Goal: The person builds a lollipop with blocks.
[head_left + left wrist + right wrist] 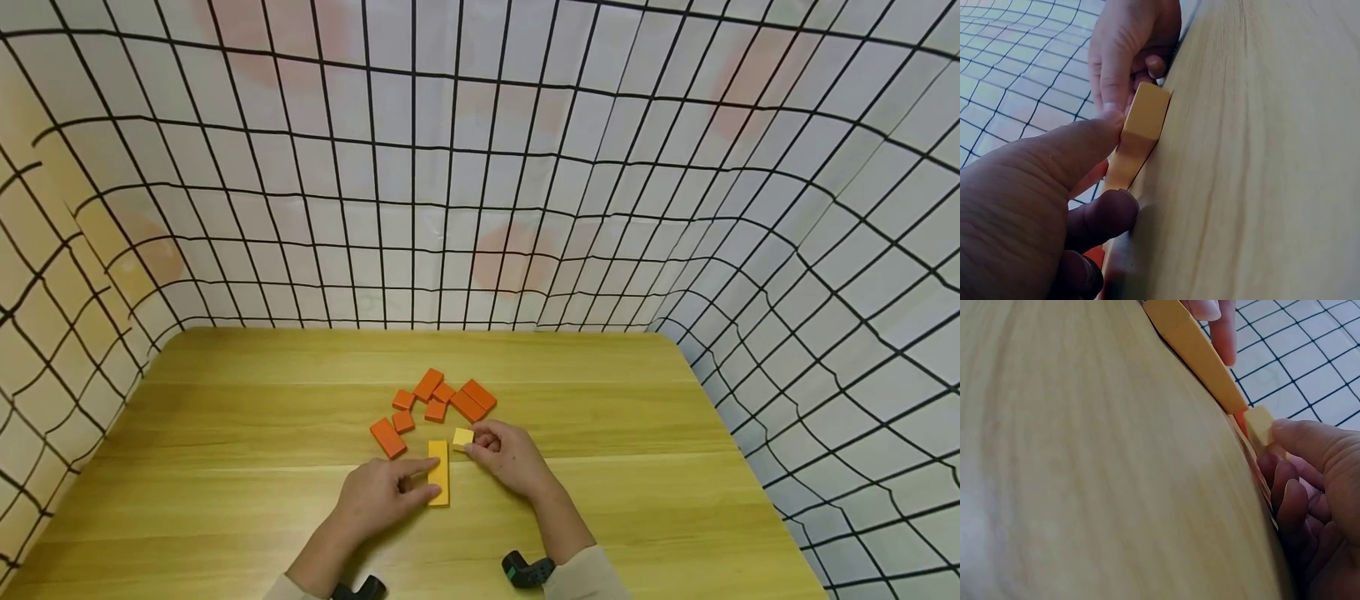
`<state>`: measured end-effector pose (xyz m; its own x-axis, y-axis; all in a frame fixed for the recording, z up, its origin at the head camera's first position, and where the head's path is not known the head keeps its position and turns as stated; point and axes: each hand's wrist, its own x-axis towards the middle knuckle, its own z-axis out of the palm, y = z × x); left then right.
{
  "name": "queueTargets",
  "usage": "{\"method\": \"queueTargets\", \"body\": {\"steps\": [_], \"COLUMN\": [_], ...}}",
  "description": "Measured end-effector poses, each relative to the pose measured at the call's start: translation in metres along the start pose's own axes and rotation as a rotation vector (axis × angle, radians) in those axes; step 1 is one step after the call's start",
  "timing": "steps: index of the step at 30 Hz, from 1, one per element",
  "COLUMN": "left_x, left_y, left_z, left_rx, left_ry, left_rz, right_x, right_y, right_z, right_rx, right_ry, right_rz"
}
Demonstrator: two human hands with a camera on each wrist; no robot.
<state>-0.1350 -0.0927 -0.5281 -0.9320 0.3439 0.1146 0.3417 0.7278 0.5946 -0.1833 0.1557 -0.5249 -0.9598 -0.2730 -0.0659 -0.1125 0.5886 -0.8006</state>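
A long yellow block (438, 475) lies on the wooden table, pointing away from me. My left hand (384, 498) is at its left side, with the index finger and thumb spread and their tips touching it. In the left wrist view the thumb rests against the long block (1147, 112), and the other fingers are partly hidden. Just right of the long block's far end, my right hand (510, 457) pinches a small pale yellow block (463, 438) between thumb and fingers. The right wrist view shows the small block (1259, 427) close to the end of the long one.
Several orange blocks lie beyond the hands, among them a rectangular one (387, 438) at the left and a larger piece (474, 400) at the right. A black wire grid (450, 204) with white sheeting behind it borders the wooden table (637, 467) at the back and sides.
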Motion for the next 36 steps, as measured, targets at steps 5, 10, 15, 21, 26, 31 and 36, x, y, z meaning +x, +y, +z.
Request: {"method": "queueTargets", "body": {"steps": [5,10,15,21,26,31,36], "left_x": [-0.001,-0.001,-0.001,-0.001,0.000,0.000,-0.001], "left_y": [0.001,0.003,0.004,0.003,0.003,0.004,0.006], "left_z": [0.000,-0.002,0.000,0.003,0.005,0.007,0.007], "left_rx": [-0.020,-0.023,-0.037,-0.034,-0.012,-0.006,-0.028], "left_ry": [-0.009,-0.006,-0.004,-0.015,0.012,0.036,0.038], "left_rz": [0.004,0.020,0.044,0.060,0.059,0.066,0.066], "right_x": [0.001,0.003,0.004,0.003,0.003,0.003,0.004], "right_y": [-0.002,-0.004,-0.007,-0.011,-0.013,-0.011,-0.012], "right_z": [0.001,0.006,0.013,0.017,0.017,0.018,0.018], "right_rx": [0.038,0.063,0.071,0.022,-0.010,-0.026,0.001], "right_ry": [0.030,0.059,0.062,0.022,-0.001,-0.008,0.009], "right_rz": [-0.009,-0.040,-0.045,-0.040,-0.064,-0.057,-0.021]}}
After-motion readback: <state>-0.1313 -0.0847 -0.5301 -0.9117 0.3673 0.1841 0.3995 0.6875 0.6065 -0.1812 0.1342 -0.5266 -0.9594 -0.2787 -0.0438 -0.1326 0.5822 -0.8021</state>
